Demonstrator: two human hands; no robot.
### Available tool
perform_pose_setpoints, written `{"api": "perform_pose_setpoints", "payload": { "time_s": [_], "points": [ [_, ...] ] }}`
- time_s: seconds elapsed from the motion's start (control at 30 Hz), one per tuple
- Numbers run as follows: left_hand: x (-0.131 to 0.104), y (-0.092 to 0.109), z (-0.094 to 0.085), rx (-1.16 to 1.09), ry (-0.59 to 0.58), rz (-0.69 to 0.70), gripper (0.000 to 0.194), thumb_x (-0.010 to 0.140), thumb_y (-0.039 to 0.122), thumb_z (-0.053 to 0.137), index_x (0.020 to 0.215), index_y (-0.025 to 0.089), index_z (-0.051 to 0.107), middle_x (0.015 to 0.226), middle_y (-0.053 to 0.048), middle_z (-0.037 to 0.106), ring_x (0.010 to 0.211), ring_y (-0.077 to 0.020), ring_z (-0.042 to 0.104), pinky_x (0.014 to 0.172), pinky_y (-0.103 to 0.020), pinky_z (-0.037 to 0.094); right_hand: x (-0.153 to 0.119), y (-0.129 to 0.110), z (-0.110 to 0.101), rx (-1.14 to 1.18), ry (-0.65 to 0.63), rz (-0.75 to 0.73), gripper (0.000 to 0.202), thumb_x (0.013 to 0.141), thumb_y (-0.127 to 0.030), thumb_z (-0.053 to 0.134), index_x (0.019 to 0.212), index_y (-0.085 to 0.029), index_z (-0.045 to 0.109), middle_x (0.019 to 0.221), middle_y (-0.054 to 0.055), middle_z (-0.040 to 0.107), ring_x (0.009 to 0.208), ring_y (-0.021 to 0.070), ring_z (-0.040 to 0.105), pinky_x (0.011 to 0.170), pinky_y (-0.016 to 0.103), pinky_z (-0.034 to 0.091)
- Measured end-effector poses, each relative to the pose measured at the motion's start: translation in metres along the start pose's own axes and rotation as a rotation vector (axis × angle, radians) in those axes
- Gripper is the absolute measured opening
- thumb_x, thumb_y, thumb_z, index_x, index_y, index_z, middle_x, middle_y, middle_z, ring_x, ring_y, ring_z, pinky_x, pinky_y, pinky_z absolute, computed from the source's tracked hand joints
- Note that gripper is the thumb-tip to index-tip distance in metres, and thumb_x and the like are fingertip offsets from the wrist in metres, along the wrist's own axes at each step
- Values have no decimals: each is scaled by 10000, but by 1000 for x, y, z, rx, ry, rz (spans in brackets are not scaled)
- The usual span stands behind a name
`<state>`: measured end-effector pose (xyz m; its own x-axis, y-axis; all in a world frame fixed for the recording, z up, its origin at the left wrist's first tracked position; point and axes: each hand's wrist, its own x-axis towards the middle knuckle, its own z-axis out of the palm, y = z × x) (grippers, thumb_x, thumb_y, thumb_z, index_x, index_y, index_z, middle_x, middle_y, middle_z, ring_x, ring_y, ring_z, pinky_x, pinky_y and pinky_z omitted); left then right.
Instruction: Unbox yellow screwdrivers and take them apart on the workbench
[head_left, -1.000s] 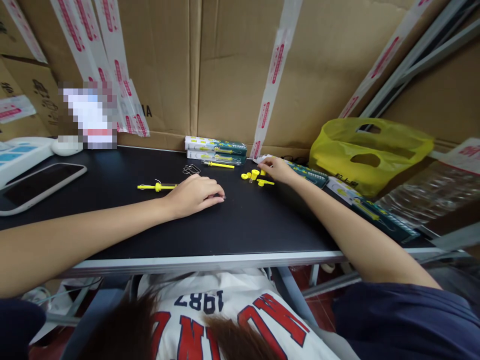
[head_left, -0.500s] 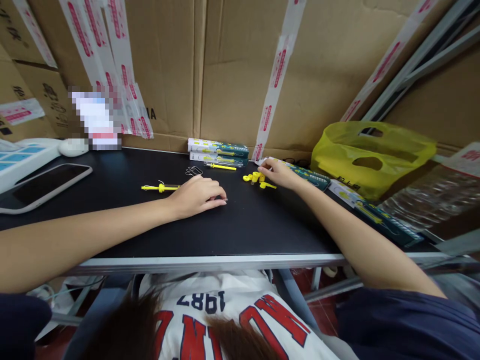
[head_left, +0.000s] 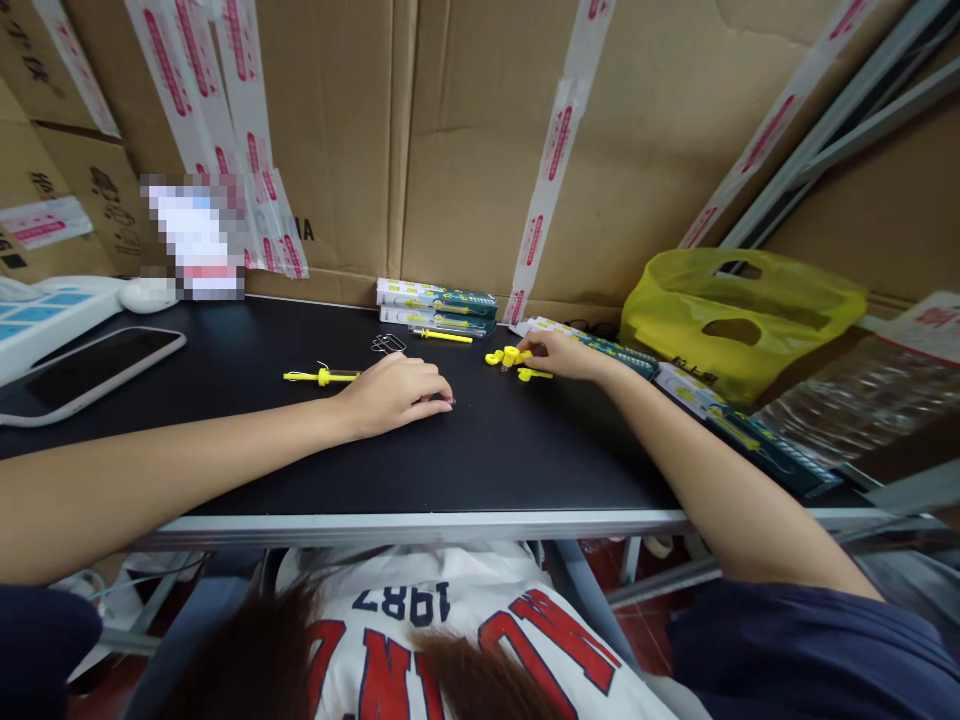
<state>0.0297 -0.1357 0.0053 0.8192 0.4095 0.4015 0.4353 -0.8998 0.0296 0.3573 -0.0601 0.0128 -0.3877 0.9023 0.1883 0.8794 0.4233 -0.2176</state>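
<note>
Left hand (head_left: 397, 392) lies knuckles-up on black bench (head_left: 247, 450), fingers curled over something small, grip unclear; right hand (head_left: 562, 355) pinches at yellow plastic parts (head_left: 514, 358) near the boxes (head_left: 435, 305), yellow tool (head_left: 322, 376) lies apart

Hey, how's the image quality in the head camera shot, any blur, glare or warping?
Head view: wide-angle warping bows the table edge and stretches both forearms; lighting is even, with soft sheen on the phone; a patch on the cardboard is pixelated; the clear packets at far right look smeared.
</note>
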Motion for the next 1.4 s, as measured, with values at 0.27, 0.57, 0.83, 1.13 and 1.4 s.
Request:
{"api": "perform_pose_setpoints", "payload": {
  "time_s": [0.27,0.57,0.83,1.13,1.4],
  "points": [
    [0,0,0,1,-7,-9,224,948,384,501,973,222,653,855,15,656,801,-128,588,732,-264,321,-2,4,-8,-66,28,-18,182,799,-275,566,918,-174,660,817,49,651,705,157,561,624,257,415],
    [0,1,0,-2,-6,-9,232,946,396,502,969,224,656,816,18,636,762,-121,576,718,-266,311,-7,-14,-4,-1,75,-28,269,731,-239,653,965,-185,532,840,34,604,671,138,534,610,246,418],
    [0,1,0,5,-5,-6,236,947,394,500,968,219,657,809,22,626,749,-112,567,709,-267,315,-9,-23,-9,-34,144,-80,195,716,-173,617,903,-183,564,857,42,624,685,141,538,636,253,423],
    [0,1,-1,-2,-11,-4,270,955,410,471,970,216,658,802,5,630,755,-126,571,708,-269,313,-12,-27,-11,-8,85,-91,292,717,-265,646,991,-184,586,909,58,648,715,155,572,664,268,462],
    [0,2,-1,2,-14,-8,245,949,395,491,967,214,656,803,13,624,761,-123,564,711,-262,304,-25,-36,-39,-139,-39,83,103,727,-258,654,745,-194,575,731,28,632,640,155,551,586,271,396]
  ]
}}
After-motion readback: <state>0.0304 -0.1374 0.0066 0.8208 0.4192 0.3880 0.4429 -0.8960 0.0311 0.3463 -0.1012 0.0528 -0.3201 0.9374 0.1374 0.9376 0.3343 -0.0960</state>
